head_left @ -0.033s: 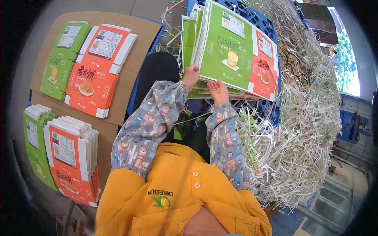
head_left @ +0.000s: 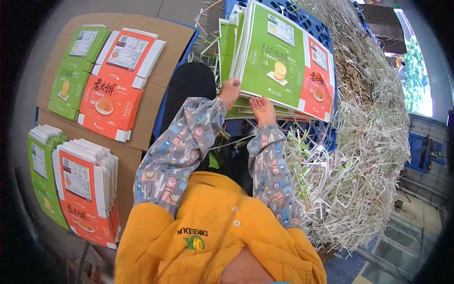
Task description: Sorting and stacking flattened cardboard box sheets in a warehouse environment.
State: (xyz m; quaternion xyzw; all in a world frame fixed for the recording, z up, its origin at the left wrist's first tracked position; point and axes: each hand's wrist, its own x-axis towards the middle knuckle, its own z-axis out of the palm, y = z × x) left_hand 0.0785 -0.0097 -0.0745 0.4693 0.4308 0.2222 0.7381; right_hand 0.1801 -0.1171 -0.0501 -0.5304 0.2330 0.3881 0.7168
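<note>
A stack of printed card sheets [head_left: 288,66], green on the left and orange-red on the right, lies tilted on a blue plastic pallet. My left hand [head_left: 230,93] is closed on the near left corner of the upper sheets, which stand raised over more sheets beneath. Against the near edge of the same stack rests my right hand [head_left: 263,111], palm up, its fingers loosely stretched and gripping nothing. Patterned grey sleeve covers reach to both wrists.
On cardboard at the left lie green flat boxes [head_left: 75,75] and orange-red flat boxes [head_left: 113,85]. Thicker green [head_left: 45,175] and orange-red piles [head_left: 82,189] sit nearer. The blue pallet [head_left: 307,21] shows behind the sheets. Shredded paper trimmings [head_left: 350,180] heap up at the right.
</note>
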